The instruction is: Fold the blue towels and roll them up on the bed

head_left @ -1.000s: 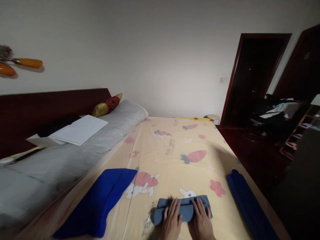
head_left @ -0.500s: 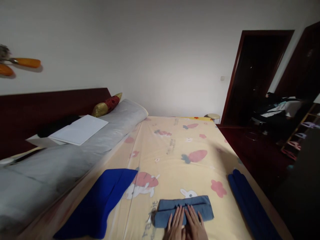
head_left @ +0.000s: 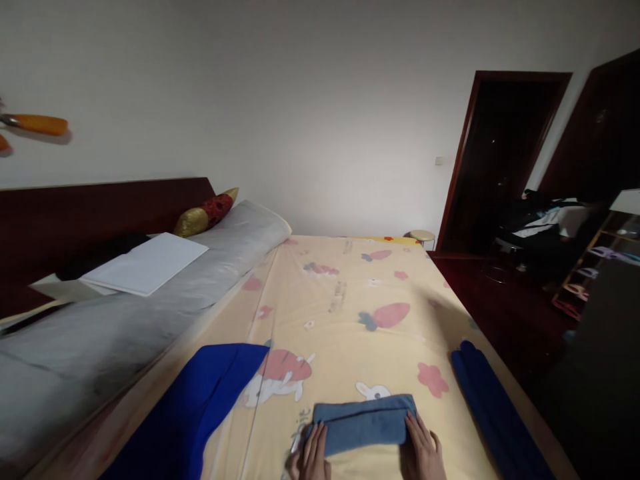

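Observation:
A folded grey-blue cloth (head_left: 363,421) lies on the yellow carrot-print bedsheet (head_left: 345,313) near the bed's front edge. My left hand (head_left: 311,460) rests at the cloth's left end with fingers stretched out. At the cloth's right end lies my right hand (head_left: 423,455), its fingers also extended against the fabric. Both hands flank the cloth, touching its ends. The wrists are cut off by the frame's bottom.
A bright blue cloth (head_left: 193,413) is spread at the left. A rolled dark blue cloth (head_left: 493,410) lies along the bed's right edge. A grey bolster (head_left: 150,307) with white paper (head_left: 145,263) runs along the dark headboard (head_left: 75,220). A dark doorway (head_left: 500,160) stands at the right.
My hands have slid apart from the middle of the folded cloth to its two ends. The view has shifted slightly.

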Motion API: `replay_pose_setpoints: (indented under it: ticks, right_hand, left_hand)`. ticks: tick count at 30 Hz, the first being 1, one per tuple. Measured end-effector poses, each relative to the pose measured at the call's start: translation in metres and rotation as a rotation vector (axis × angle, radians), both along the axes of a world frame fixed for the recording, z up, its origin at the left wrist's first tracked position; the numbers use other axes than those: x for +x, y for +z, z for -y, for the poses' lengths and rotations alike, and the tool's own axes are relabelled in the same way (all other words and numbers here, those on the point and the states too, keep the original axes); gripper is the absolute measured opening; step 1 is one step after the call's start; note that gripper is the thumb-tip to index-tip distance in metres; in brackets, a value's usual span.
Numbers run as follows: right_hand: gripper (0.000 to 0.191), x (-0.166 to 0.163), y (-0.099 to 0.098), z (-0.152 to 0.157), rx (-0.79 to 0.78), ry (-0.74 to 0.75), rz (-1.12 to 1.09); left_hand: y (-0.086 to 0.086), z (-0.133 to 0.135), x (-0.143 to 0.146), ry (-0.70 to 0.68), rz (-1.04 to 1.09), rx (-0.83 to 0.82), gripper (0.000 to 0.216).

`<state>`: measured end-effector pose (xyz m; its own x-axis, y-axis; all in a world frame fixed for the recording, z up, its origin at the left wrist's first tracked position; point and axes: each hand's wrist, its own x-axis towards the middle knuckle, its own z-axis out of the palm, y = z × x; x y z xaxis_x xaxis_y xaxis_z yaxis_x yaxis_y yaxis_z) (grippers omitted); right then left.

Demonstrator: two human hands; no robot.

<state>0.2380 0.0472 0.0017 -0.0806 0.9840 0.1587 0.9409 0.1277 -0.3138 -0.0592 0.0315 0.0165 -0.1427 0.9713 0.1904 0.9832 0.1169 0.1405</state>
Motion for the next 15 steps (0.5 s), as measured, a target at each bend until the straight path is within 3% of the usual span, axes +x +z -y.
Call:
replay_pose_setpoints:
  ticks: [4,7,10,15]
  right_hand:
    - [0.046,-0.017,0.051,-0.019,-0.05,-0.103,0.025]
    - [0.049,-0.024,0.078,-0.037,-0.128,-0.075,0.036]
    - [0.057,-0.039,0.082,-0.046,-0.132,-0.061,0.031]
    - [0.066,-0.078,0.057,-0.041,-0.096,0.114,-0.038]
  left_hand:
    - [0.048,-0.035,-0.001,-0.032,0.005,-0.165,0.051]
    - [0.069,-0.057,-0.006,-0.065,0.002,-0.251,0.054]
    - [0.068,-0.065,0.002,-0.133,0.005,-0.292,0.068]
    - [0.046,-0.066,0.034,-0.372,0.15,-0.357,0.079]
